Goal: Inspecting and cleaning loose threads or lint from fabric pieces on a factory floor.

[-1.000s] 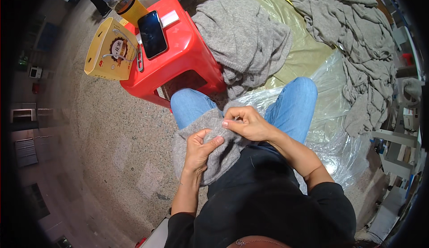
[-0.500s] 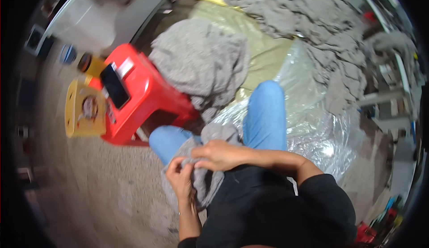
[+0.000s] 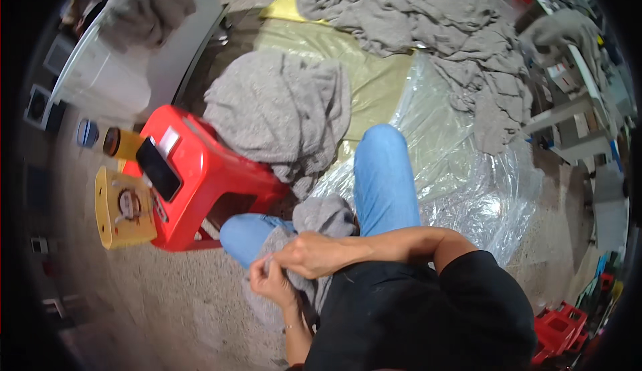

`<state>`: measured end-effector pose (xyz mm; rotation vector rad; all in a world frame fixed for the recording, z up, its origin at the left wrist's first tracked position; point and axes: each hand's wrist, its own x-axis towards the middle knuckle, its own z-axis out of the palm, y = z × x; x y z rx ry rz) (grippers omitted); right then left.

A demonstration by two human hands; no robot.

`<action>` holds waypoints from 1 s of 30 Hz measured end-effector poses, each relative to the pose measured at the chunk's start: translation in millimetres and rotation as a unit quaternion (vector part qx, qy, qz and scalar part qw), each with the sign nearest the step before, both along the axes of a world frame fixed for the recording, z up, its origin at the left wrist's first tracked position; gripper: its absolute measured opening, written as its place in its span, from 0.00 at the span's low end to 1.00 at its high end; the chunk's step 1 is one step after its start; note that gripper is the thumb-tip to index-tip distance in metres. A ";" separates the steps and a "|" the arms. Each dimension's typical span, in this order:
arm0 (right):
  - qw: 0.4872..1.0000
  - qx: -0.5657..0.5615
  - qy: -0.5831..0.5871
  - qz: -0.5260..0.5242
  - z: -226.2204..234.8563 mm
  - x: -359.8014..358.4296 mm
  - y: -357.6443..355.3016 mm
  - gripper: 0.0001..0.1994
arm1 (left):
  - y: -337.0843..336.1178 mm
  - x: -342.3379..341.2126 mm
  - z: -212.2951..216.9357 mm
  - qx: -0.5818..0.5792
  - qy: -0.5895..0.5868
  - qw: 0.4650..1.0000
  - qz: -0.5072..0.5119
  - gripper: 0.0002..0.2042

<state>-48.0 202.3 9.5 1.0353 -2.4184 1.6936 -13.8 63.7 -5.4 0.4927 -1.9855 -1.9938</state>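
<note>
While the left hand [image 3: 272,285] pinches grey cloth [image 3: 274,238] narrowly, the right hand [image 3: 307,254] pinches it also, just beside; from them, at twelve o'clock, lies a grey fabric heap [image 3: 281,107].

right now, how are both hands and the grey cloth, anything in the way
Left hand and right hand close together at the grey cloth, exact grip unclear. Cloth bunched by left knee. Red stool ahead-left, phone on top; nothing seen blocking.

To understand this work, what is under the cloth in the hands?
The blue trouser knee shows past the grey cloth. What lies beneath the cloth itself is covered.
</note>
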 end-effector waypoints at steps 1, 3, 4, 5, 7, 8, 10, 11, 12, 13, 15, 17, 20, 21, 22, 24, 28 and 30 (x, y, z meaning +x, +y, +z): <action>0.999 0.022 0.027 -0.022 -5.4 0.1 1.1 0.05 | 2.4 -2.5 -4.0 -0.028 0.001 1.000 -0.010 0.06; 0.999 0.035 0.017 -0.011 -4.2 -0.4 14.2 0.06 | 0.1 -8.8 -4.3 -0.061 -0.004 0.998 -0.002 0.06; 0.998 0.060 -0.006 0.004 -1.2 -1.9 25.0 0.08 | -6.4 -11.8 -1.8 -0.064 -0.044 0.996 -0.051 0.06; 0.997 0.060 -0.045 0.022 2.2 -5.0 38.0 0.10 | -14.7 -12.9 0.0 -0.063 -0.084 0.989 -0.102 0.05; 0.989 0.124 -0.081 -0.002 3.0 -17.5 68.0 0.12 | -36.9 -15.2 14.3 0.052 -0.136 0.985 -0.091 0.05; 0.980 0.131 -0.148 -0.029 -7.8 -20.1 79.8 0.12 | -50.2 -14.3 21.9 0.170 -0.177 0.965 -0.091 0.05; 0.971 0.180 -0.150 -0.046 -32.2 -25.4 102.7 0.12 | -62.3 -9.5 24.8 0.210 -0.192 0.950 -0.127 0.06; 0.973 0.161 -0.160 -0.036 -35.0 -26.0 110.7 0.12 | -60.0 -6.8 30.6 0.232 -0.192 0.943 -0.140 0.06; 0.975 0.142 -0.170 -0.028 -37.9 -26.2 116.5 0.11 | -58.4 -4.9 33.3 0.253 -0.191 0.936 -0.153 0.07; 0.974 0.143 -0.171 -0.028 -41.3 -25.0 119.8 0.11 | -60.5 -3.2 30.2 0.290 -0.185 0.923 -0.172 0.08; 0.954 0.033 -0.296 -0.041 -43.8 -21.1 123.6 0.13 | -57.6 -2.5 29.3 0.328 -0.179 0.909 -0.185 0.08; 0.946 0.024 -0.314 -0.071 -40.9 -18.6 124.4 0.13 | -55.2 -1.7 28.7 0.366 -0.171 0.894 -0.195 0.09; 0.931 0.006 -0.338 -0.138 -36.9 -14.3 123.4 0.14 | -52.6 -0.4 29.7 0.383 -0.160 0.888 -0.200 0.09; 0.922 -0.004 -0.344 -0.177 -34.8 -13.0 121.5 0.14 | -50.9 -1.5 32.8 0.400 -0.165 0.882 -0.185 0.09; 0.923 -0.003 -0.344 -0.174 -30.7 -11.2 120.1 0.14 | -48.9 -2.7 36.4 0.416 -0.170 0.877 -0.170 0.09; 0.955 -0.044 -0.218 -0.196 -7.7 -8.8 111.1 0.15 | -42.7 -5.9 44.7 0.403 -0.175 0.885 -0.153 0.08; 0.983 -0.004 -0.084 -0.162 30.5 3.7 90.4 0.15 | -27.8 -11.1 46.4 0.411 -0.166 0.882 -0.162 0.03; 0.984 0.001 0.077 -0.161 34.0 12.4 75.3 0.12 | -9.9 -14.1 53.2 0.376 -0.189 0.897 -0.132 0.01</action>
